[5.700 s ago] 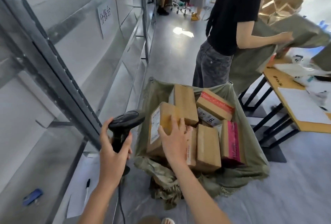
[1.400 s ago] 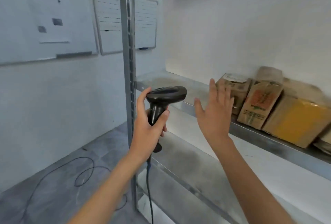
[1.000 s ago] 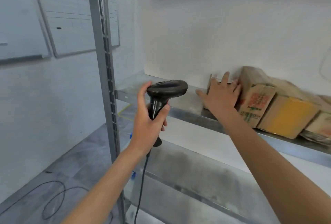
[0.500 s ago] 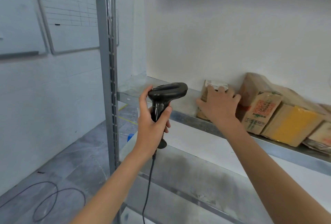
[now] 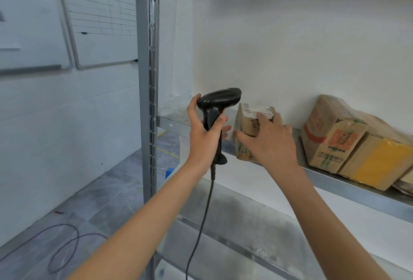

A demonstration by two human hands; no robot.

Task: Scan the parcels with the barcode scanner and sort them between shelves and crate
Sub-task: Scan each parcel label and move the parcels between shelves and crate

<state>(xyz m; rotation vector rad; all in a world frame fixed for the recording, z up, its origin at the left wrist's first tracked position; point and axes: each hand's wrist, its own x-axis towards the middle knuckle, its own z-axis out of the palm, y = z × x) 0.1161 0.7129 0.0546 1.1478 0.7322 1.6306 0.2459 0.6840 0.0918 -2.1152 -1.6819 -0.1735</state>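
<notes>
Since half a second back, your right hand (image 5: 269,140) has slid the small parcel (image 5: 247,133) leftward from the shelved boxes (image 5: 330,136). It stands upright on the shelf (image 5: 335,182), label on top, fingers apparently wrapped around it. Your left hand (image 5: 204,133) grips the barcode scanner (image 5: 218,103), nose toward that parcel. Several already shelved; crate unseen.

white wall (image 5: 290,45) | whiteboard (image 5: 100,22) | grey floor (image 5: 100,201) | steel upright (image 5: 146,78)

Parcel (image 5: 250,132) now nearer shelf (image 5: 335,181) edge
</notes>
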